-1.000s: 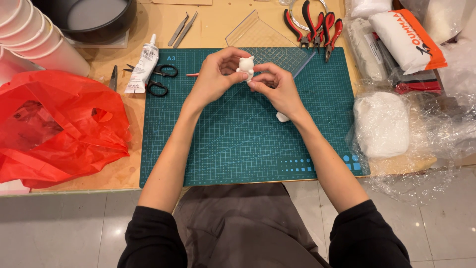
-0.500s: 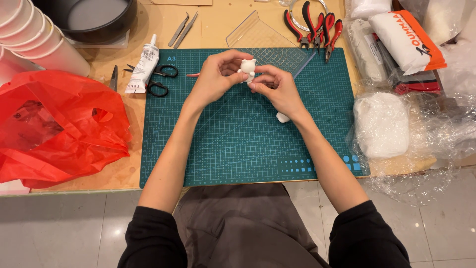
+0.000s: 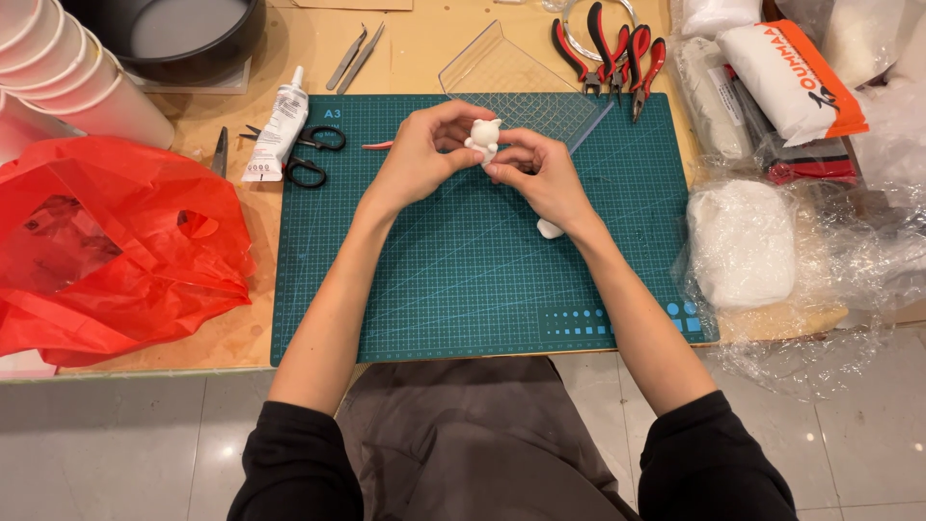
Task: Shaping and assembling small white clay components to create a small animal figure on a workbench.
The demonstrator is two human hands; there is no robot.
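Both hands meet over the far half of a green cutting mat (image 3: 463, 289). Between them is a small white clay figure (image 3: 483, 136) with two little ear-like bumps on top. My left hand (image 3: 417, 154) pinches its left side with fingers and thumb. My right hand (image 3: 538, 174) holds it from below and from the right. A small white clay lump (image 3: 549, 229) lies on the mat just under my right wrist.
Scissors (image 3: 307, 154) and a white glue tube (image 3: 278, 125) lie at the mat's far left corner. A red plastic bag (image 3: 106, 241) covers the left. Pliers (image 3: 617, 48), a clear ruler (image 3: 511, 77), tweezers (image 3: 353, 58) lie beyond. A wrapped white clay block (image 3: 738, 241) sits right.
The hands stay in the same place; the fingers have shifted slightly around the white figure, which now sits a little more upright.
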